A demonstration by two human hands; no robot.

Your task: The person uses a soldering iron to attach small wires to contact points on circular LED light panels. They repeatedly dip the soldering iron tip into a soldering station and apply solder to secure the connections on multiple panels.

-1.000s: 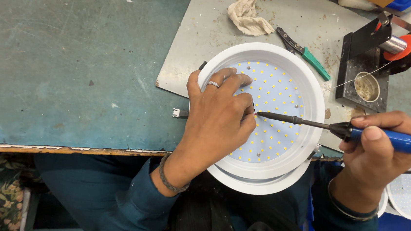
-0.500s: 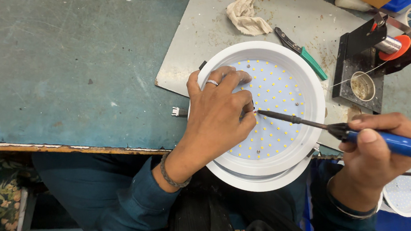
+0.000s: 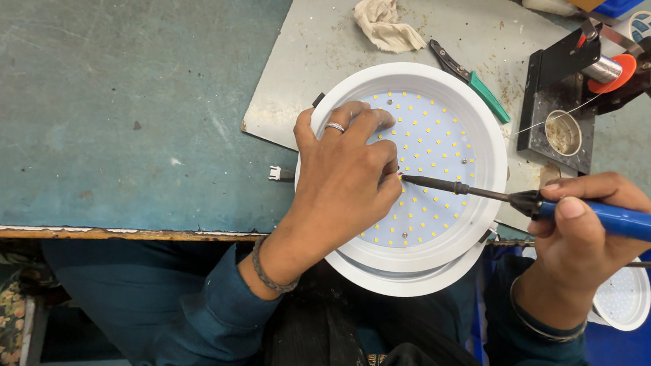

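Resting palm-down on a round white LED downlight at the desk's near edge, the left hand pinches something too small to tell at the board, while the right hand clamps a blue-handled soldering iron whose tip meets those fingertips; beyond lie green-handled cutters, a solder stand and a rag.

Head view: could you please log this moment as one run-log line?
left hand: resting on round LED panel light | right hand: gripping blue soldering iron | iron tip: at panel beside left fingers | green-handled cutters: untouched
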